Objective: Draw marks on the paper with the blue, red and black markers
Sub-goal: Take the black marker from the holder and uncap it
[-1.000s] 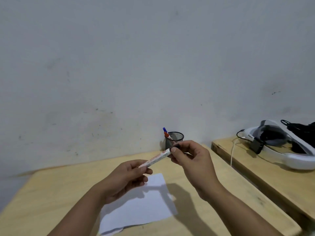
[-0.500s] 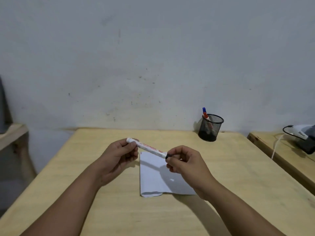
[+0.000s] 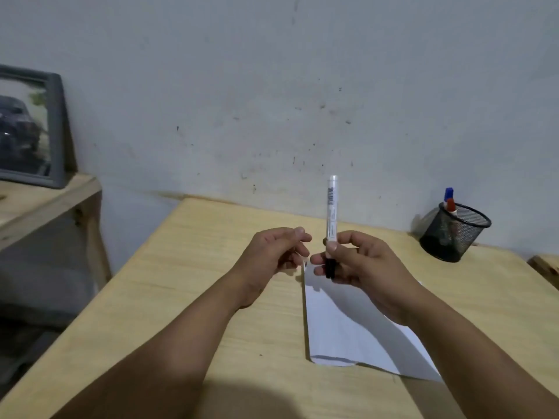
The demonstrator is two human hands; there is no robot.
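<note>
My right hand (image 3: 360, 264) grips a white-barrelled black marker (image 3: 331, 213) near its black lower end and holds it upright above the table. My left hand (image 3: 272, 252) hovers just left of it with loosely curled fingers, holding nothing and not touching the marker. A white paper (image 3: 341, 325) lies on the wooden table (image 3: 187, 282) under and in front of my right hand, with small dark lines at its far left corner. The blue marker (image 3: 448, 193) and red marker (image 3: 451, 205) stand in a black mesh cup (image 3: 453, 235) at the back right.
A grey framed picture (image 3: 30, 128) leans against the wall on a lower wooden shelf (image 3: 51, 201) to the left. The corner of another wooden table (image 3: 544, 267) shows at the right edge. The grey wall runs close behind the table.
My left hand has let go of the marker. My right hand has swung it from lying across both hands to standing upright. The view has shifted left and down.
</note>
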